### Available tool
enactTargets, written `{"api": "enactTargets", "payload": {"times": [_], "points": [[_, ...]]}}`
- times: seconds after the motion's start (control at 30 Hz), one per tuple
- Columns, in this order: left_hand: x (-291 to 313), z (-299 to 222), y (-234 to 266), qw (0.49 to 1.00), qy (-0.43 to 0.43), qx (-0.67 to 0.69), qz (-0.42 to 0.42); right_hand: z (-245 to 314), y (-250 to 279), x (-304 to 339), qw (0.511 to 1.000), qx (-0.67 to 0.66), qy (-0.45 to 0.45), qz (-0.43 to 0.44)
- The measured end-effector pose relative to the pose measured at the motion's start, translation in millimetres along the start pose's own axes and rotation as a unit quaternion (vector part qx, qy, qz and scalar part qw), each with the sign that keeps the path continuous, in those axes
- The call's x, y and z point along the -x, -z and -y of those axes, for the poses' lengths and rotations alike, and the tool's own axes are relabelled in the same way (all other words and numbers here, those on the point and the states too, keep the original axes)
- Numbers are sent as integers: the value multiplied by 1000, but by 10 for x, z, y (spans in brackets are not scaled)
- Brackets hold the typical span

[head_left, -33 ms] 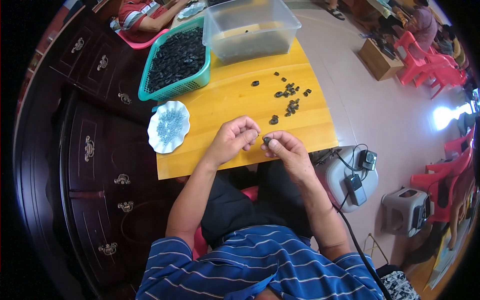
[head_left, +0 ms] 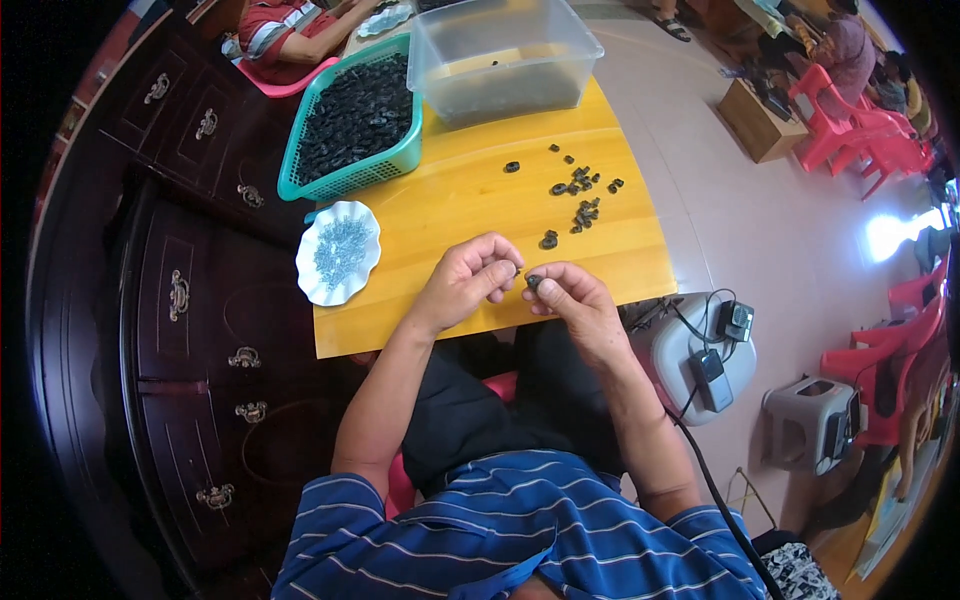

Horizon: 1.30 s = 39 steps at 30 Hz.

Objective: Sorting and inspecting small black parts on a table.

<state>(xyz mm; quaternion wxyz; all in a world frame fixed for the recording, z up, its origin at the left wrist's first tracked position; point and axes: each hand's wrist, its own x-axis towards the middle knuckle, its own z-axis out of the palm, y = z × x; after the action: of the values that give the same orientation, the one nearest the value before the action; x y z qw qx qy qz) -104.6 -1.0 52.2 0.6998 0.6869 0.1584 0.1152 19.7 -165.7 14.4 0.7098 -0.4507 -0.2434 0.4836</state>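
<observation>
Above the near edge of the yellow table, my right hand (head_left: pixel 578 303) pinches a small black plastic part (head_left: pixel 533 282) between thumb and fingers. Just left of it, my left hand (head_left: pixel 466 280) is closed in a pinch, thumb against forefinger. Whatever lies between those fingertips is too small to name. The two sets of fingertips are close but apart. Beyond my right hand, several loose black parts (head_left: pixel 586 212) lie scattered on the tabletop. A white scalloped dish (head_left: pixel 308 284) with many tiny pale bluish pieces rests to the left of my left hand.
A green basket (head_left: pixel 408 158) full of black parts stands at the back left, beside a clear plastic bin (head_left: pixel 500 95). Dark drawers (head_left: pixel 215 330) flank the table's left. Right of it, a grey stool (head_left: pixel 665 350) bears small devices and cables. Other people sit farther off.
</observation>
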Motion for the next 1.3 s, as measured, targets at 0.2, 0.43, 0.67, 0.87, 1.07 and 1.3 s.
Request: {"api": "enactTargets", "payload": {"times": [0.2,0.43,0.67,0.87,1.07,1.3], "points": [[54,-124,-40,1000,-5,-13,21,-22,18,-1,1000,23,7,13],[75,-126,-42,999,-18,-33,31,-13,10,4,999,44,9,12],[77,-209,-38,996,-19,-70,46,-29,20,0,998,54,17,24],[70,-177,13,993,-7,-93,68,-94,56,-20,997,66,20,30],[84,-125,53,995,45,-43,72,-110,39,5,996,85,6,35],[105,-73,36,996,63,-5,56,-78,32,11,994,103,4,27]]}}
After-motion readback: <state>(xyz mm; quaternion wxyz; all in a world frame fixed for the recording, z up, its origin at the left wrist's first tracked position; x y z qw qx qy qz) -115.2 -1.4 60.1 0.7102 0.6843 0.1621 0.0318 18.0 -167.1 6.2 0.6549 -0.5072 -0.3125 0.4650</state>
